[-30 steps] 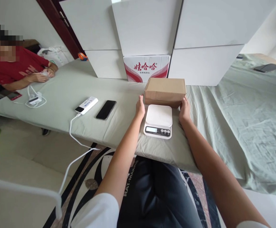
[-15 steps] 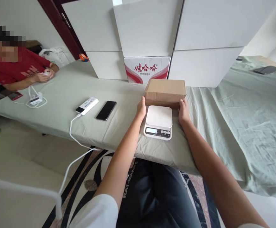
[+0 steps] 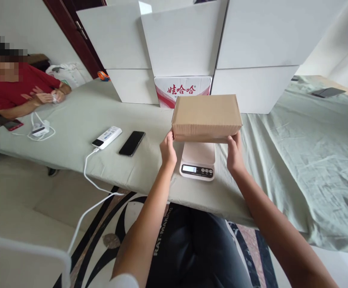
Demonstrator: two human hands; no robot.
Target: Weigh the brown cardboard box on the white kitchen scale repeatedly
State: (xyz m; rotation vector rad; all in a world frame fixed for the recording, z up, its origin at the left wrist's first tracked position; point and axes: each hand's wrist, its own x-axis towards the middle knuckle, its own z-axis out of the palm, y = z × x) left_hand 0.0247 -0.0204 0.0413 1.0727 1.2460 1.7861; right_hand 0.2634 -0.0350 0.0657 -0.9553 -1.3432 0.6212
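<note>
A brown cardboard box (image 3: 206, 114) is held up between my two hands, over the back part of a white digital scale (image 3: 198, 158). My left hand (image 3: 168, 150) grips the box's lower left corner. At the lower right corner my right hand (image 3: 235, 154) grips it too, thumb on the near face. The scale lies on the green cloth with its lit display and buttons facing me; the box hides the far part of its weighing plate.
Left of the scale lie a black phone (image 3: 132, 143) and a white power bank (image 3: 107, 138) with a cable. Stacked white boxes (image 3: 185, 44) stand behind, with a red-and-white printed carton (image 3: 182, 89). A person in red (image 3: 26, 88) sits at the left, holding something small and white.
Both hands have lifted the cardboard box off the cloth behind the scale and brought it nearer, so that it now covers part of the weighing plate. The person's hands at the left have shifted.
</note>
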